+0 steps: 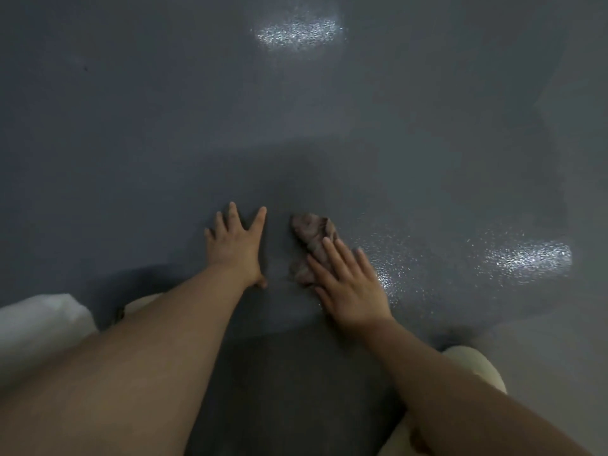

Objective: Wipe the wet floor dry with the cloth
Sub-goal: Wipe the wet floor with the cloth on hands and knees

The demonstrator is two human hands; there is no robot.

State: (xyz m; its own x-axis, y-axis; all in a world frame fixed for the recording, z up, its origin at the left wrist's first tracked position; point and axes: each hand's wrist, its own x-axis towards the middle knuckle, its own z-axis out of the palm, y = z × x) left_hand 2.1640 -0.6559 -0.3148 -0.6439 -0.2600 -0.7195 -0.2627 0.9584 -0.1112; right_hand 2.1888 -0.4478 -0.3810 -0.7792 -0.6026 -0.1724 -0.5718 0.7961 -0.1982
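A crumpled brownish-grey cloth (pixel 311 236) lies on the dark grey floor (pixel 164 143) just ahead of me. My right hand (pixel 345 284) presses flat on the near part of the cloth, fingers straight and pointing up-left. My left hand (pixel 235 246) rests flat on the bare floor just left of the cloth, fingers spread, not touching it. A wet, glistening patch (pixel 526 258) spreads on the floor from beside my right hand toward the right.
Another shiny patch (pixel 297 32) shows on the floor far ahead. My knees in light shorts (pixel 473 363) frame the bottom of the view, and a white object (pixel 42 320) sits at the lower left edge.
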